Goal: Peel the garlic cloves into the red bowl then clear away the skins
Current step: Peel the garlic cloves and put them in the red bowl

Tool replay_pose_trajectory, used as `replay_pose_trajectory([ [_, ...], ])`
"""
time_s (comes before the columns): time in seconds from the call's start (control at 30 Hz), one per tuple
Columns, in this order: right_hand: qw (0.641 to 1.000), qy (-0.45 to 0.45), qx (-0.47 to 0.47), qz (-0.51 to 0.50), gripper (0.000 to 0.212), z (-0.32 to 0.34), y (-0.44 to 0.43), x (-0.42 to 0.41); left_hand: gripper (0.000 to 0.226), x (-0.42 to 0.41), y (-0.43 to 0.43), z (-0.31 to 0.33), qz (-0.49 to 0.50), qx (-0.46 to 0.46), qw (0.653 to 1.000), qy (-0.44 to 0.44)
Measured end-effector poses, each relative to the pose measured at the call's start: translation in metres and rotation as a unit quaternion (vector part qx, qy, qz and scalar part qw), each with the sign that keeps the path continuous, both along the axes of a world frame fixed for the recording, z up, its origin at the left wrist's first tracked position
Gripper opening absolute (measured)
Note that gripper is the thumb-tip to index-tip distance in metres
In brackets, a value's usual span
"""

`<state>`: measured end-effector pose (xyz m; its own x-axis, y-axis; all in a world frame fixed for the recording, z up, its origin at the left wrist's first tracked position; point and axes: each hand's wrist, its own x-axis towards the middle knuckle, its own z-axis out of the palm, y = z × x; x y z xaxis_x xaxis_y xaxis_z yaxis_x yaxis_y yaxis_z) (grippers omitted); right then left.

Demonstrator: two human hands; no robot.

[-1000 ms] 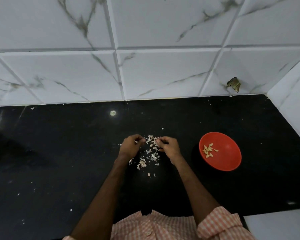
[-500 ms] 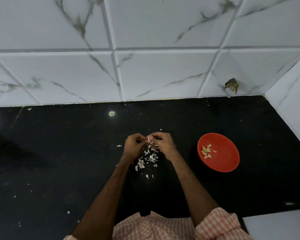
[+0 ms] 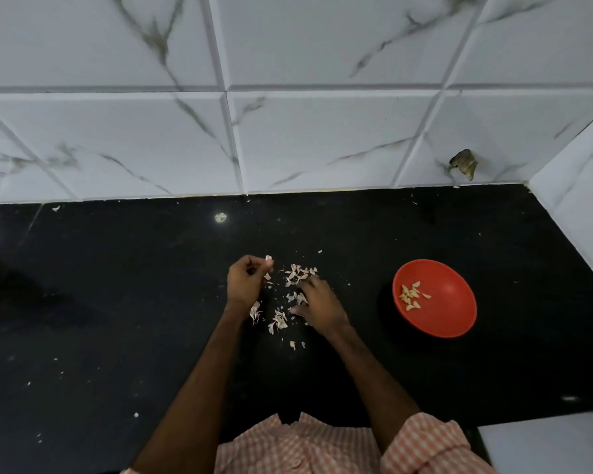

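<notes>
Left grip: the left hand (image 3: 249, 283) is curling its fingers and pinching a pale piece (image 3: 268, 258) at the fingertips; I cannot tell if it is clove or skin.
Right grip: the right hand (image 3: 317, 302) is reaching down into the skins (image 3: 297, 275); I cannot tell whether it is pinching anything.
Bowl: the red bowl (image 3: 459, 309) is sitting toward the counter's (image 3: 117, 302) right end, holding the peeled cloves (image 3: 410, 295).
Risk: the papery flakes are probably drifting easily, so a brisk sweep is likely sending them toward the front edge or into the bowl; an unpeeled clove may be hiding in the pile.
Materials: the skins are looking thin, curled and brittle; the cloves small and crescent-shaped; the bowl shallow, round and smooth; the counter glossy, black and speckled.
</notes>
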<state>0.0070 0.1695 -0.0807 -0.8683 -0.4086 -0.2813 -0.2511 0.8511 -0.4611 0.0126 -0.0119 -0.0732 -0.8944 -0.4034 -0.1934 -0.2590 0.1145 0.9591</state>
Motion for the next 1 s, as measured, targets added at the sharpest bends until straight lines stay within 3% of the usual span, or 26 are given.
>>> replay_pose_trajectory([
  [0.1, 0.995, 0.049, 0.028, 0.084, 0.039, -0.005, -0.015, 0.008, 0.019, 0.0, -0.001, 0.0, -0.001, 0.01, 1.0, 0.001],
  [0.2, 0.994, 0.074, 0.017, 0.076, 0.026, -0.005, -0.016, 0.007, 0.016, 0.001, -0.002, 0.001, -0.005, 0.016, 1.0, 0.004],
  [0.37, 0.996, 0.074, -0.034, 0.044, 0.028, -0.007, -0.012, 0.008, 0.02, 0.0, -0.007, 0.004, 0.004, 0.018, 1.0, 0.018],
  [0.5, 0.993, 0.0, -0.046, 0.105, 0.047, -0.011, -0.026, 0.021, 0.017, 0.001, -0.004, 0.001, 0.003, 0.027, 0.999, 0.016],
  [0.6, 0.983, 0.058, -0.012, 0.176, 0.028, -0.015, -0.04, 0.025, 0.015, 0.001, 0.001, 0.001, -0.009, 0.025, 1.0, 0.009],
  [0.7, 0.989, 0.055, -0.048, 0.126, 0.023, -0.011, -0.044, 0.021, 0.016, 0.001, 0.002, 0.004, -0.01, 0.021, 1.0, 0.014],
  [0.87, 0.972, -0.039, -0.232, -0.012, 0.024, -0.004, -0.028, 0.009, 0.02, 0.0, 0.0, 0.006, -0.006, 0.022, 0.999, 0.027],
  [1.0, 0.967, -0.094, -0.235, -0.014, 0.025, 0.003, -0.014, 0.003, 0.016, -0.001, 0.003, 0.001, -0.018, 0.015, 1.0, 0.019],
])
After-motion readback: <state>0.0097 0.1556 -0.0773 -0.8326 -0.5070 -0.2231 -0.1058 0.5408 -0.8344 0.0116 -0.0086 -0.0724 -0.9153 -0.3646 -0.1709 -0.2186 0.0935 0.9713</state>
